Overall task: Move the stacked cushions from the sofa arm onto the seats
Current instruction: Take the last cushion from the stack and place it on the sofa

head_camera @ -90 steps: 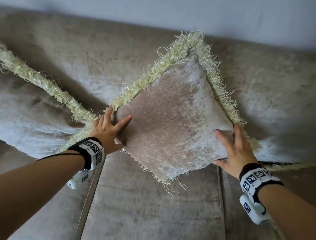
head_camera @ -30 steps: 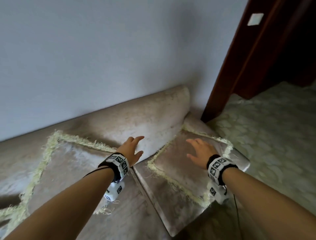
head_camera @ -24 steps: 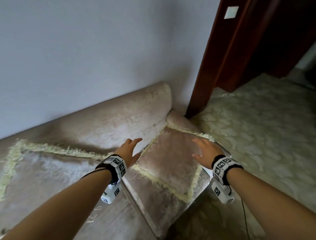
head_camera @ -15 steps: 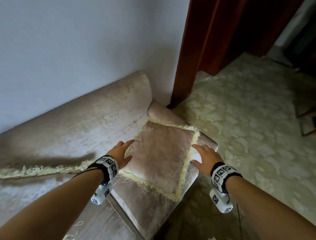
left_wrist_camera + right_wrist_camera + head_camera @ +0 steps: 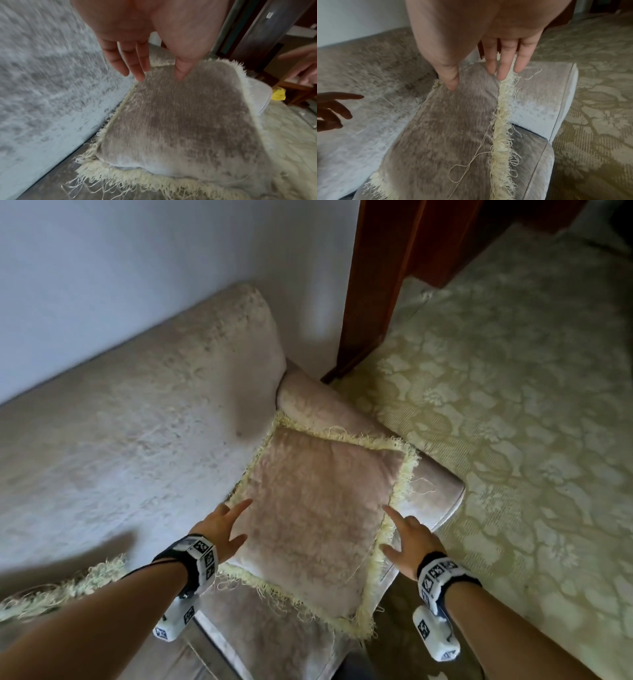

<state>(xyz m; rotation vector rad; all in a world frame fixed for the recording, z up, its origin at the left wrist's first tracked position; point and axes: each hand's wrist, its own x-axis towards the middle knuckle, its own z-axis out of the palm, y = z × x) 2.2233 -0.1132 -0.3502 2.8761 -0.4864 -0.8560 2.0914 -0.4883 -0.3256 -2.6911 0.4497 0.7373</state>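
A: Where did the cushion (image 5: 315,515) lie?
B: Flat on the sofa arm (image 5: 435,491), a square of taupe velvet edged in shaggy cream fringe (image 5: 502,121), some threads pulled loose.

A: The hands?
B: Both were spread, fingers straight, holding nothing. The left hand (image 5: 219,529) was at the cushion's sofa-back edge, the right hand (image 5: 407,537) over the outer fringe. Whether either touched the fabric, I could not tell.

A: The arm itself?
B: Padded, rounded at the corner, piped along its seam, in the same crushed velvet as the sofa back (image 5: 144,412).

A: Beyond the arm?
B: A pale green carpet (image 5: 531,405) with a leaf pattern, and a dark wooden door frame (image 5: 370,302) behind.
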